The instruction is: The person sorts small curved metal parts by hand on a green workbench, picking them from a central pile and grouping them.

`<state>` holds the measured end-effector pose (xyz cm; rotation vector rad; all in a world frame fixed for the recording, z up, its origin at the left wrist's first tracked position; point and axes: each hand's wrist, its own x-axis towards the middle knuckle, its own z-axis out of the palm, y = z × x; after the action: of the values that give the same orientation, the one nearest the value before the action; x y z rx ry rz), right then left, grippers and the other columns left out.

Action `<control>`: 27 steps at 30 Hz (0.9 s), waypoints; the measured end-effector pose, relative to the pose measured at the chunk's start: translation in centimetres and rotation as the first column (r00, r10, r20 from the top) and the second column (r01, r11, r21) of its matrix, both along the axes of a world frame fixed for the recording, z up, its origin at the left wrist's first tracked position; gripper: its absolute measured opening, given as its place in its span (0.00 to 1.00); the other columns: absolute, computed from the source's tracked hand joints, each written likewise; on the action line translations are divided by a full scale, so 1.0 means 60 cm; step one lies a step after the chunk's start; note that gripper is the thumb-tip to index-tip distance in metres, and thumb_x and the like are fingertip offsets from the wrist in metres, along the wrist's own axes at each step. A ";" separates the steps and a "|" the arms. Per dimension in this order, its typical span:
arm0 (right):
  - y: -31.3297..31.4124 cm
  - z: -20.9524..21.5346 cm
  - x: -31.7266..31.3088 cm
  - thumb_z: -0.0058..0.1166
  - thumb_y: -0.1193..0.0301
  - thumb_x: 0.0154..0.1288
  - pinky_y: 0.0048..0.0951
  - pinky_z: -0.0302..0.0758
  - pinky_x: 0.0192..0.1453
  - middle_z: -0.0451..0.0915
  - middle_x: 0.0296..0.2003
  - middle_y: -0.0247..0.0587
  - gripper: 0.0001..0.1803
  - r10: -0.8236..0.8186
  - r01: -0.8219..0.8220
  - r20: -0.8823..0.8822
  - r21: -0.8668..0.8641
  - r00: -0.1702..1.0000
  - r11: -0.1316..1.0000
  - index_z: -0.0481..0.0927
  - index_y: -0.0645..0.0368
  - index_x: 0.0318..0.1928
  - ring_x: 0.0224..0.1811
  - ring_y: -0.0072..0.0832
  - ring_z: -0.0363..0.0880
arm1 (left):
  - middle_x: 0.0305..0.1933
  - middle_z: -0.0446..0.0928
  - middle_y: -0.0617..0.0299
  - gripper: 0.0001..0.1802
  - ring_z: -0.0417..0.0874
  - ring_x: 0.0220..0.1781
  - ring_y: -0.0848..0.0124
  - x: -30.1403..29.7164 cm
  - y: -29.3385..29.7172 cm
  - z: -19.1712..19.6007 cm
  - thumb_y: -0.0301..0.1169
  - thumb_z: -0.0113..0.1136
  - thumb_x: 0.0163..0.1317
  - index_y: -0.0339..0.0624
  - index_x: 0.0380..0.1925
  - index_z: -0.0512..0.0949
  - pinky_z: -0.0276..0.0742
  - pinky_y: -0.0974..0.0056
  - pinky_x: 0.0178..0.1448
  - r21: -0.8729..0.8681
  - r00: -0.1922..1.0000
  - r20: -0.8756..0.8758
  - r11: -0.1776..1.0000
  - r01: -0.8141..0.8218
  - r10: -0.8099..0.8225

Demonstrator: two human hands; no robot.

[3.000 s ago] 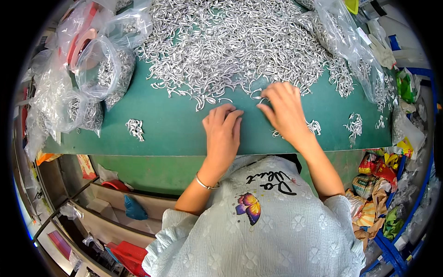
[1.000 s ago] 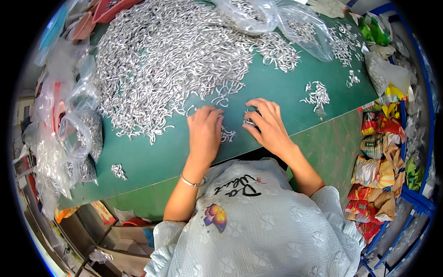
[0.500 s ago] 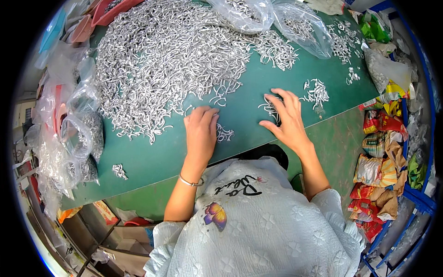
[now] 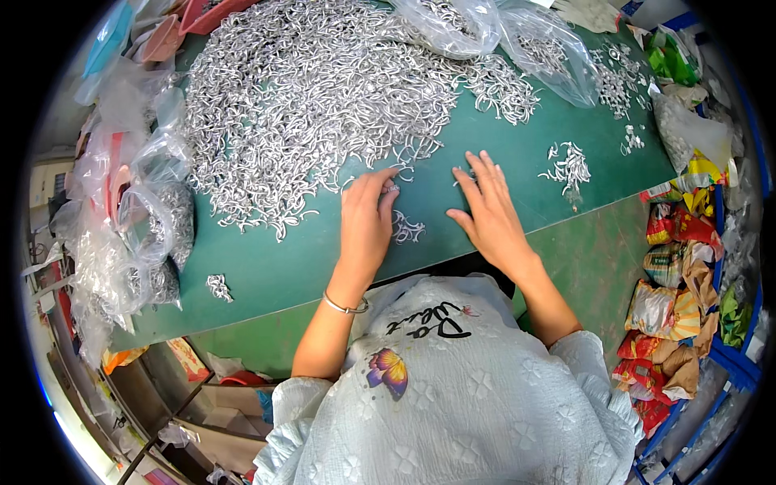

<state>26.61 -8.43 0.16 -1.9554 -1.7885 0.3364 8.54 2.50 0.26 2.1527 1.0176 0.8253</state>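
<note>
Metal clips [image 4: 323, 97], tons of small silvery bent ones, are lying in a huge heap across the far half of a green table [image 4: 283, 267], thinning out toward the near edge. The left hand [image 4: 365, 222] is lying palm down at the heap's fringe, fingertips pressing on a clip or two, not clamped around anything. A tiny cluster of clips [image 4: 406, 228] is sitting just beside its thumb side. The right hand [image 4: 489, 212] is resting flat with fingers spread, open, touching a stray clip at the fingertips. Between the two hands it's just bare green mat. A small sorted pile [image 4: 570, 168] is sitting off to the right, another little bunch [image 4: 218, 286] near the left front edge. Clear plastic bags [image 4: 129, 234] with more clips are crowding the left side, two more bags [image 4: 501, 32] at the far edge. Crumpled snack wrappers [image 4: 671, 307] are piling up in a blue crate on the right.
</note>
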 end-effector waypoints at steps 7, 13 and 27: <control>0.013 -0.002 -0.024 0.61 0.69 0.61 0.52 0.54 0.75 0.61 0.67 0.52 0.27 0.086 -0.080 -0.120 0.050 0.989 0.996 0.71 0.63 0.59 0.73 0.52 0.53 | 0.42 0.74 0.50 0.11 0.77 0.43 0.56 -0.068 0.030 0.022 0.17 0.55 0.61 0.34 0.43 0.79 0.73 0.59 0.51 0.077 0.983 -0.035 0.981 -0.176 0.179; 0.030 0.003 -0.009 0.62 0.72 0.58 0.48 0.59 0.70 0.66 0.63 0.48 0.24 0.040 -0.023 -0.134 0.127 0.990 0.992 0.73 0.61 0.56 0.68 0.50 0.60 | 0.40 0.76 0.49 0.09 0.78 0.43 0.54 -0.135 0.164 0.033 0.17 0.55 0.60 0.34 0.40 0.78 0.73 0.56 0.50 0.337 0.964 -0.034 0.911 -0.238 0.265; 0.215 0.002 -0.014 0.68 0.64 0.51 0.51 0.54 0.73 0.61 0.69 0.37 0.31 0.449 -0.471 0.168 0.123 0.877 0.874 0.75 0.47 0.59 0.73 0.46 0.54 | 0.47 0.75 0.58 0.12 0.75 0.51 0.60 -0.068 0.043 -0.004 0.21 0.61 0.56 0.42 0.41 0.80 0.63 0.56 0.53 0.238 0.965 -0.260 0.971 0.033 0.031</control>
<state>25.75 4.48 0.27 -1.4515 -2.2916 0.2052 4.44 5.09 0.00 2.5219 1.0920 0.7055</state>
